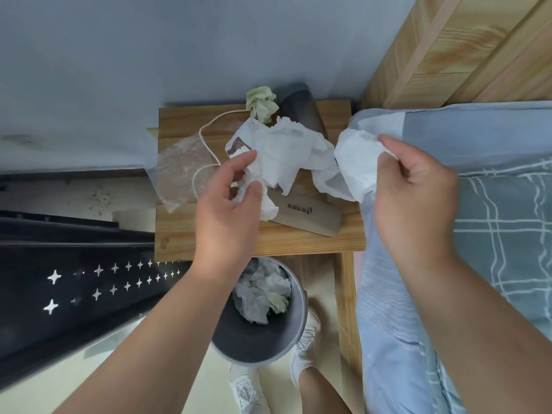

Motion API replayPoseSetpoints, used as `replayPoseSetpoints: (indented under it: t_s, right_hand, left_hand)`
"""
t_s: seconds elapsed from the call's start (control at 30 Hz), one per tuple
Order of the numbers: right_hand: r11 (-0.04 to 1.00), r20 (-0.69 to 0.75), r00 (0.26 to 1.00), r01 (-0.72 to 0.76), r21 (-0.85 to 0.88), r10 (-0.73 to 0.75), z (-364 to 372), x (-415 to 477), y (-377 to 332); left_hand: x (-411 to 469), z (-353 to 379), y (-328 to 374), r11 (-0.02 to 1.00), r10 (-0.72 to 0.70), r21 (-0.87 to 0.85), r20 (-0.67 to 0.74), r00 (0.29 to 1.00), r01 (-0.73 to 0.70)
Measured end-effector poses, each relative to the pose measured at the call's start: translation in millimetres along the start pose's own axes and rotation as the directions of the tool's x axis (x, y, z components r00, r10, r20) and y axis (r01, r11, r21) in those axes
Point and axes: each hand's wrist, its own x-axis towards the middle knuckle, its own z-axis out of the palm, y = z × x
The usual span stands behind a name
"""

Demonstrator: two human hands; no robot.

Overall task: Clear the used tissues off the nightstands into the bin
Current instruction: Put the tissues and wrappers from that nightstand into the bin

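Two hands at work: the left hand [227, 201] pinches a crumpled white tissue [277, 156] between thumb and fingers, low over the counter [179, 234]; the right hand [415, 198] is closed around a second white wad [355, 162] at the counter's right edge, beside the bed [507, 204].
Why both grip: judged from the task, each hand gathers a bunch so both can drop in one trip.
Bin [268, 345]: on the floor just near of the counter, under the left forearm, close enough for a short drop; it already holds white and greenish wads.
Left on the counter: a greenish tissue ball [262, 104] at the far edge, not held.
Other things: a clear pouch [182, 171] with a white cord on the left; a tan box [307, 216] near the front, partly under tissue.
Hard to make out: a dark object [301, 109] at the far side is half covered; whether the two white wads join is unclear; the box's print is unreadable.
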Motion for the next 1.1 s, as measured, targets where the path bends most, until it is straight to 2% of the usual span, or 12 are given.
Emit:
replayPoseSetpoints:
  t_s: [0.1,0.23,0.37,0.53,0.7,0.87,0.97,1.03,1.1]
  right_hand:
    - [0.988,-0.051,0.998,-0.028,0.149,0.036,-7.0,-11.1,-5.9]
    - [0.966,-0.01,0.999,-0.049,0.254,0.053,-13.3,-46.4,-12.8]
    - [0.972,0.064,0.998,-0.044,0.231,0.03,-8.9,-94.0,1.3]
    - [0.981,0.174,0.982,-0.107,0.162,0.079,9.7,-148.8,43.2]
    - [0.981,0.281,0.945,-0.189,0.047,0.169,47.4,-189.0,107.0]
    - [0.962,0.387,0.882,-0.231,-0.146,0.271,90.4,-209.4,174.3]
    - [0.932,0.434,0.827,-0.285,-0.223,0.357,113.4,-210.8,207.0]
    - [0.905,0.513,0.747,-0.314,-0.288,0.423,126.6,-208.2,226.2]
    - [0.879,0.604,0.64,-0.36,-0.312,0.476,136.3,-205.6,238.5]
  left_hand:
    - [-15.9,-13.2,-3.6,1.0,-0.022,-0.023,-0.036,0.999,0.022]
    - [-46.4,-37.6,-22.1,0.996,-0.08,-0.034,-0.062,0.995,0.078]
    - [-76.0,-63.5,-55.0,0.984,-0.18,-0.028,-0.114,0.977,0.178]
    - [-108.1,-85.2,-104.6,0.933,-0.358,-0.015,-0.136,0.924,0.359]
    - [-130.0,-87.4,-166.4,0.893,-0.43,0.068,-0.16,0.889,0.444]
    - [-141.0,-75.6,-233.5,0.846,-0.494,0.163,-0.113,0.862,0.507]
    - [-139.3,-68.4,-266.3,0.806,-0.557,0.216,-0.038,0.83,0.551]
    - [-137.2,-66.4,-283.5,0.777,-0.595,0.288,0.042,0.803,0.56]
    - [-136.2,-67.3,-293.1,0.758,-0.636,0.284,0.116,0.763,0.588]
